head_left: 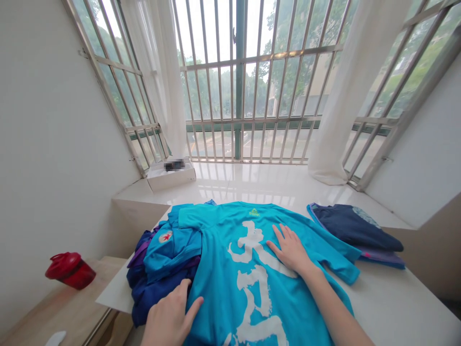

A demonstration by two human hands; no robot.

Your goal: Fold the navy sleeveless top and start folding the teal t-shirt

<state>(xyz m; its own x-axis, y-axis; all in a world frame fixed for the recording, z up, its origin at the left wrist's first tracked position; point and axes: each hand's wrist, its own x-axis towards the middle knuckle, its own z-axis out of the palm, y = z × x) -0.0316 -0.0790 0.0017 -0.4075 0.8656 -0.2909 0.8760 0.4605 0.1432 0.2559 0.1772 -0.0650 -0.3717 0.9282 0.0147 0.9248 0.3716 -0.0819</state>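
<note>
A turquoise T-shirt (230, 226) with large white characters lies spread flat on a white table (396, 302). My right hand (290, 250) rests palm down on its right chest area, fingers stretched out and open. My left hand (171, 317) lies flat at the shirt's left edge, fingers out, touching the cloth beside a heap of blue and purple clothes (162, 269). Neither hand grips anything.
Folded dark blue and purple garments (356, 230) sit at the table's right. A white box (169, 175) rests on the glossy window ledge before barred windows and white curtains. A red lidded container (70, 270) stands on a lower wooden surface at left.
</note>
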